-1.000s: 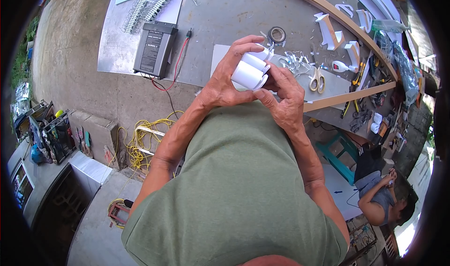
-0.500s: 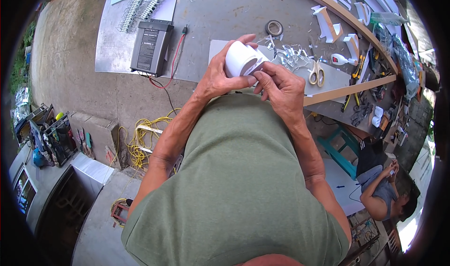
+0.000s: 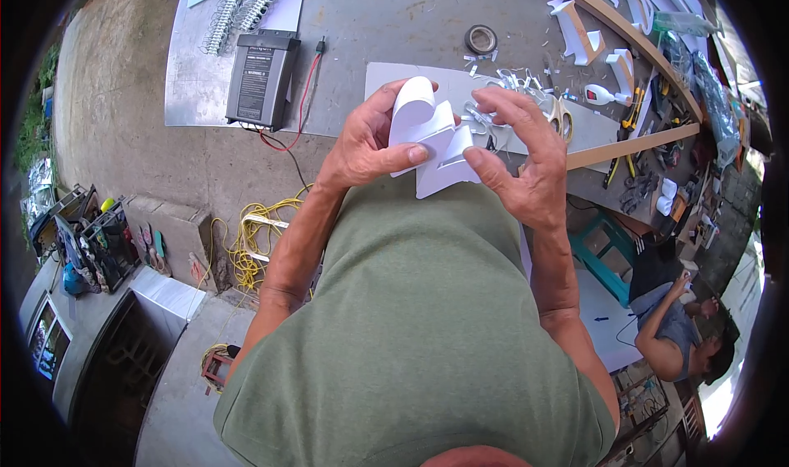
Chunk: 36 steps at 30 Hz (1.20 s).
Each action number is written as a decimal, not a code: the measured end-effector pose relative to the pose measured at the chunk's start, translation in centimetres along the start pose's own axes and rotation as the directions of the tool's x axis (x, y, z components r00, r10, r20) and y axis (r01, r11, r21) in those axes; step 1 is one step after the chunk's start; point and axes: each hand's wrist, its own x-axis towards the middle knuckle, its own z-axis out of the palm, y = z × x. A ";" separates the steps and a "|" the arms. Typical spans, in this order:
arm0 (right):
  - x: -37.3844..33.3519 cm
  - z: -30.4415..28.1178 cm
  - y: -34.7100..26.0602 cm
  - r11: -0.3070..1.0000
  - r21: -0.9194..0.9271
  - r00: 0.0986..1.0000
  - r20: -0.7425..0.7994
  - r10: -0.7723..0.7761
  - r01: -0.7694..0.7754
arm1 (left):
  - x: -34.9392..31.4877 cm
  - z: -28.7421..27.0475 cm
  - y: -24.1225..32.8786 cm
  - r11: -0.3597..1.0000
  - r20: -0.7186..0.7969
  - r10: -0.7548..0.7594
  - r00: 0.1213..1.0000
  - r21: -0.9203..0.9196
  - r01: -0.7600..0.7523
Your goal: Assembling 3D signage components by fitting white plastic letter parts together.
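Note:
In front of my belly, my left hand (image 3: 376, 138) is closed round a white hollow three-dimensional letter (image 3: 438, 150) with curved, folded walls. The thumb presses on its near face, and the fingers wrap behind its far side, partly hidden. My right hand (image 3: 526, 159) is open just right of the letter, thumb and fingers spread. Its thumb tip lies close to the letter's right edge; whether they touch I cannot tell. Beyond the hands, small white wired pieces (image 3: 526, 85) lie loose on the metal table (image 3: 394, 23), next to scissors (image 3: 564, 122) partly behind my right hand.
A dark power supply box (image 3: 263, 80) with red and black leads sits at the table's left edge. A tape roll (image 3: 481, 39), a glue bottle (image 3: 600, 94) and other white letters (image 3: 576, 35) lie beyond. Wooden strips (image 3: 633, 146) border the right side. A co-worker (image 3: 670, 327) sits at right.
My right hand has come off the white letter and opened, moving right. The letter has been turned and tilted in my left hand, so more of its folded walls now shows.

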 end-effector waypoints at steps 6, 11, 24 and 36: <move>-0.6 0.4 0.7 0.987 0.146 0.990 0.128 0.052 -0.071 | -0.4 0.4 2.6 0.934 0.076 0.003 0.997 0.356 -0.030; -1.0 0.1 1.0 0.985 0.167 0.992 0.127 0.020 -0.042 | -0.4 1.0 3.0 0.896 0.108 0.034 0.994 0.437 -0.079; -1.3 0.7 0.9 0.980 0.201 0.998 0.055 -0.019 0.007 | -0.4 0.7 2.7 0.862 0.156 0.051 0.986 0.493 -0.122; -1.1 1.0 1.0 0.971 0.238 0.998 0.066 0.011 -0.027 | -0.7 0.7 2.3 0.952 0.066 -0.045 0.997 0.304 0.023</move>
